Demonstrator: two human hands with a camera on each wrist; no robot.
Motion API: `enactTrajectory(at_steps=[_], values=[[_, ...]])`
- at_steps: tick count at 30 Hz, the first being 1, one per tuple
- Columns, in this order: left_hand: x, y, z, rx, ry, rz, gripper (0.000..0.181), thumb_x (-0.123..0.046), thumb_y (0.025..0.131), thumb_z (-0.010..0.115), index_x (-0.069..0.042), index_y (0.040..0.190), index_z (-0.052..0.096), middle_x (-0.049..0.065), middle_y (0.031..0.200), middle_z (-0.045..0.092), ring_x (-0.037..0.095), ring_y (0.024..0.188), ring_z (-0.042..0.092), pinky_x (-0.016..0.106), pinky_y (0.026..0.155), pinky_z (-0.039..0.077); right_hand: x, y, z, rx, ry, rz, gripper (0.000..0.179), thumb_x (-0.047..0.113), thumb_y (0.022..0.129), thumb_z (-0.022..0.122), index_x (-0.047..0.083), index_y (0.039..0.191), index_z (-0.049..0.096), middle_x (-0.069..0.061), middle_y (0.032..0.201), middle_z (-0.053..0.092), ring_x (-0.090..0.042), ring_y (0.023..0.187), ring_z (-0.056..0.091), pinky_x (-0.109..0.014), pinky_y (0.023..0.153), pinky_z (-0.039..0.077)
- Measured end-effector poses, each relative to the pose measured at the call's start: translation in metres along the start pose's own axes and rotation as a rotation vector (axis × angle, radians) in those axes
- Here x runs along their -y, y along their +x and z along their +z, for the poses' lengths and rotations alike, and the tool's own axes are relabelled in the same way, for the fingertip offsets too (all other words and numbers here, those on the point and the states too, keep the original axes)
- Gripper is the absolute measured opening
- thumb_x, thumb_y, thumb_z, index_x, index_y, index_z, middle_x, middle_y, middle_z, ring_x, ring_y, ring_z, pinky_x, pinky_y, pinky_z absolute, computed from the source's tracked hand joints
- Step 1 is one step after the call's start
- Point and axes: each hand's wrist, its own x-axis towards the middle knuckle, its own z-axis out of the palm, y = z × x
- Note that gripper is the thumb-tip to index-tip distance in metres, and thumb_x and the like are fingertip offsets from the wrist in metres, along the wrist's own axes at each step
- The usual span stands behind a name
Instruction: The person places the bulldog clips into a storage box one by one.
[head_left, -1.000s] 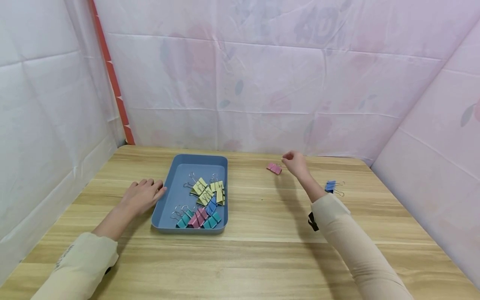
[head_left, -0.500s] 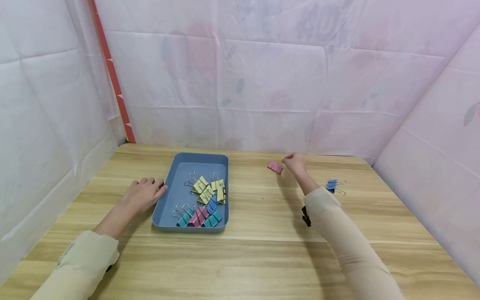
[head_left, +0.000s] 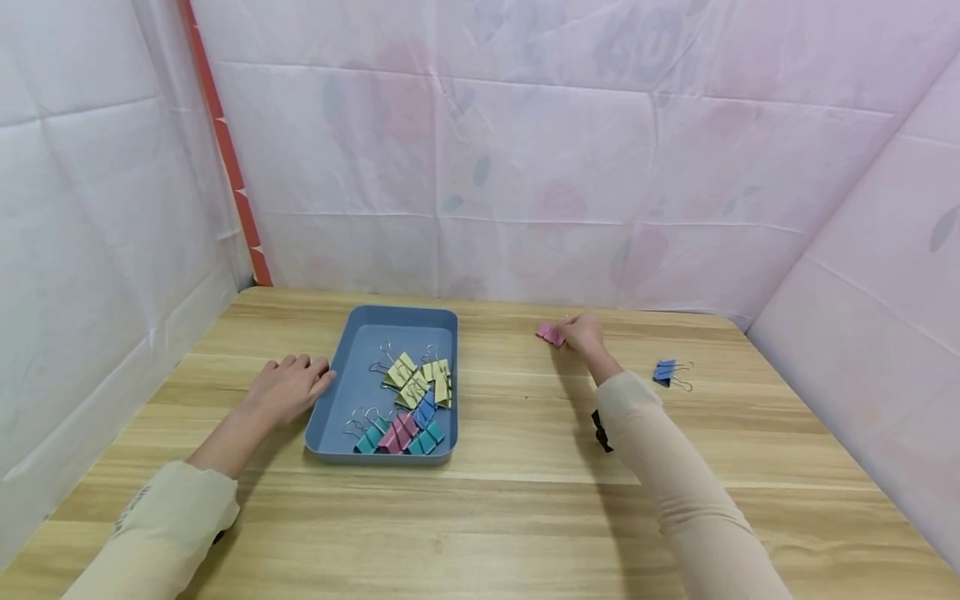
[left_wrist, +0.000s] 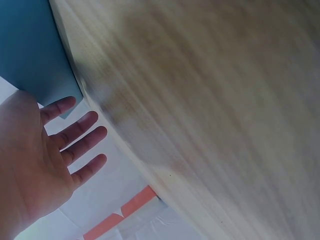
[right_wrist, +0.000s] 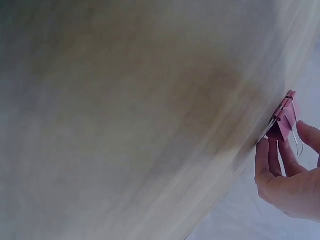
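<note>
On the far part of the table, a pink binder clip (head_left: 549, 333) lies at the fingertips of my right hand (head_left: 583, 335). The right wrist view has the thumb and fingers of that hand (right_wrist: 292, 187) on either side of the pink clip (right_wrist: 284, 120), at the end with its wire handles. Beside the left wall of a blue-grey tray (head_left: 318, 417) rests my left hand (head_left: 283, 390), its thumb side against the tray and its fingers loosely extended. Inside the tray are several yellow clips (head_left: 408, 382), a blue clip (head_left: 425, 410), a pink clip (head_left: 397, 433) and green clips (head_left: 425, 438).
A blue binder clip (head_left: 663, 372) with its wire handles spread lies on the wooden table (head_left: 495, 533), right of my right forearm. Pale printed sheets (head_left: 540, 167) hang behind the table and at both sides. A red strip (head_left: 225, 150) runs down the left back corner.
My right hand has moved slightly left and down, from just beside the pink clip onto its handle end. The clip stays in place. My left hand and the tray have not moved.
</note>
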Motion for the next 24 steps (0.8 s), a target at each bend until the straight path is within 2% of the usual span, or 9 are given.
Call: enactTrajectory(at_steps=[8, 16, 24], values=[[0.0010, -0.0009, 0.0026, 0.000, -0.007, -0.002, 0.047, -0.035, 0.099, 0.034, 0.001, 0.123, 0.050, 0.029, 0.119, 0.049, 0.047, 0.110, 0.044, 0.061, 0.088, 0.032, -0.0006, 0.0014, 0.0033, 0.035, -0.036, -0.003, 0.025, 0.011, 0.085, 0.060, -0.010, 0.097, 0.066, -0.024, 0.103, 0.062, -0.034, 0.096, 0.055, -0.040, 0.086, 0.042], [0.0017, -0.0014, 0.0031, 0.002, -0.006, -0.013, 0.049, -0.035, 0.099, 0.035, 0.002, 0.126, 0.050, 0.030, 0.120, 0.048, 0.047, 0.111, 0.043, 0.061, 0.089, 0.032, -0.0009, 0.0012, 0.0033, 0.049, -0.043, -0.026, 0.022, 0.009, 0.088, 0.057, -0.010, 0.089, 0.067, -0.021, 0.092, 0.066, -0.028, 0.085, 0.057, -0.036, 0.081, 0.044], [0.0014, -0.0015, 0.0025, -0.002, 0.005, -0.010, 0.048, -0.035, 0.099, 0.036, 0.001, 0.126, 0.051, 0.029, 0.119, 0.049, 0.046, 0.111, 0.043, 0.061, 0.089, 0.032, -0.0004, 0.0015, 0.0018, 0.051, -0.037, -0.046, 0.022, 0.010, 0.087, 0.058, -0.010, 0.088, 0.066, -0.019, 0.085, 0.066, -0.030, 0.084, 0.058, -0.038, 0.082, 0.043]])
